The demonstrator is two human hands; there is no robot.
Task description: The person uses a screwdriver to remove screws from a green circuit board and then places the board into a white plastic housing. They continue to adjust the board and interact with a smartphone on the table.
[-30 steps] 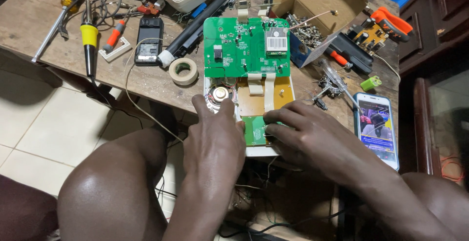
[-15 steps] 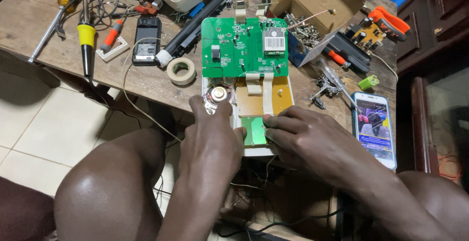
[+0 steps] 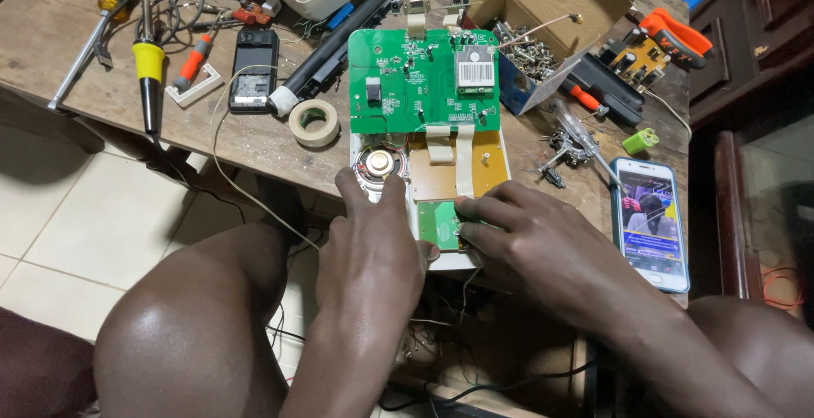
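An opened white device (image 3: 428, 176) lies at the near edge of a wooden table (image 3: 76, 70). A big green circuit board (image 3: 422, 79) is folded back from it on flat ribbon cables (image 3: 452, 147). A round speaker (image 3: 378, 163) sits in its left corner. My left hand (image 3: 373, 244) rests on the device's near left part, fingertips just below the speaker. My right hand (image 3: 530, 240) presses its fingertips on a small green board (image 3: 437, 225) at the near end of the device. Part of that small board is hidden by both hands.
A smartphone (image 3: 651, 221) with a lit screen lies at the right. A cardboard box of screws (image 3: 534, 24), a tape roll (image 3: 314, 121), a soldering iron (image 3: 148, 70), screwdrivers, a black phone (image 3: 253, 70) and cables litter the table. My bare knee (image 3: 186, 333) is below.
My right hand's fingers have slid a little left over the small green board. The left hand stays on the device beside the speaker, nearly still.
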